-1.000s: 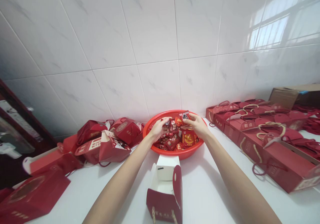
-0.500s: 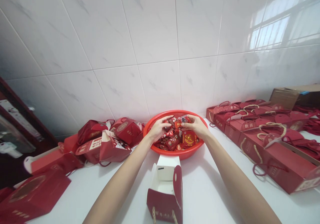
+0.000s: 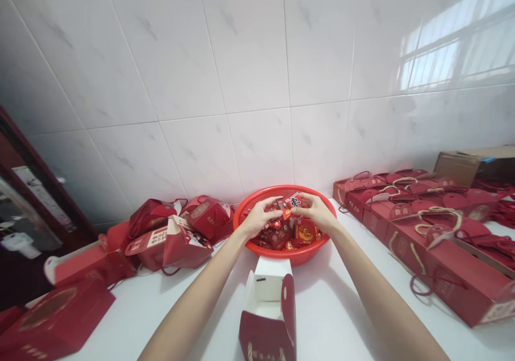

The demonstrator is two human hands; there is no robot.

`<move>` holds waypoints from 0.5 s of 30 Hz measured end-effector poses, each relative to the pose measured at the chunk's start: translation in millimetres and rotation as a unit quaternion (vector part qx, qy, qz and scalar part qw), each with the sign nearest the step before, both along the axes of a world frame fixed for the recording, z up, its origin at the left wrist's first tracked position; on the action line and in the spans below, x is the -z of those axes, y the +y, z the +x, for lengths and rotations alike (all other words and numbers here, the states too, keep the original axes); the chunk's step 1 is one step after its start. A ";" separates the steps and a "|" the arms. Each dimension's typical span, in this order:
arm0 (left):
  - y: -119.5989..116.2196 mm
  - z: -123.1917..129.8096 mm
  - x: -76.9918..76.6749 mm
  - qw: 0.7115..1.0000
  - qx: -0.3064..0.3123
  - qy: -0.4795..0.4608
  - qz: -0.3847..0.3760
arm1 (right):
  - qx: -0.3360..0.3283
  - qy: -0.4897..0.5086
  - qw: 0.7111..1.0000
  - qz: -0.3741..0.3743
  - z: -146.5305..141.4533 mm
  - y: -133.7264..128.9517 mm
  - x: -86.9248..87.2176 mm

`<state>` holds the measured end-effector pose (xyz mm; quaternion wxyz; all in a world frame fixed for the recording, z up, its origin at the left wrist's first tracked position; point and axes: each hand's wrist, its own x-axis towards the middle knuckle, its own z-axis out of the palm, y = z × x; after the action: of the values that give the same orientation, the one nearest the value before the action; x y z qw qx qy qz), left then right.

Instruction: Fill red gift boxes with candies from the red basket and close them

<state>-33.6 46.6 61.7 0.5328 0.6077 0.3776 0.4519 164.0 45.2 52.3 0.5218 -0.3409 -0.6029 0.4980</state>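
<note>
A red plastic basket [image 3: 290,256] holds a heap of wrapped sweets [image 3: 276,236], among them a red-and-gold packet [image 3: 306,232]. Over the heap, my left hand [image 3: 260,217] has its thumb and fingers closed around small wrapped sweets. My right hand [image 3: 317,212] pinches a red packet [image 3: 295,202] with a large dark character on it. Both hands are close together, inside the basket's rim. In front of the basket stands a dark red gift box [image 3: 267,331], its top open, white inside, with rope handles at the near side.
Several red gift boxes [image 3: 187,248] lie piled at the left on the white table [image 3: 333,302]. Rows of red boxes with rope handles [image 3: 446,259] stand at the right. A brown carton [image 3: 458,168] is behind them, against the tiled wall [image 3: 257,82].
My hands have drawn slightly closer together over the sweets. The view has tilted up a little, so everything sits lower in the picture.
</note>
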 end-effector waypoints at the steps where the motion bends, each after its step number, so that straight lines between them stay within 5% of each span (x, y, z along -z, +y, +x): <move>1: -2.4 -1.3 -1.5 1.000 -0.008 0.008 0.017 | 0.004 -0.007 1.000 0.010 -1.7 -2.2 -2.2; 10: -75.2 -29.5 -43.1 0.994 -0.004 0.107 0.038 | -0.062 -0.078 0.990 0.098 -16.6 -56.5 -52.2; 15: -117.5 -33.2 -43.5 0.993 0.014 0.114 -0.023 | -0.061 -0.188 0.969 0.150 -13.4 -91.3 -73.4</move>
<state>-66.8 -70.9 105.2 0.5066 0.6483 0.4375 0.3630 150.6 -46.1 125.7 0.4130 -0.3087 -0.7776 0.3597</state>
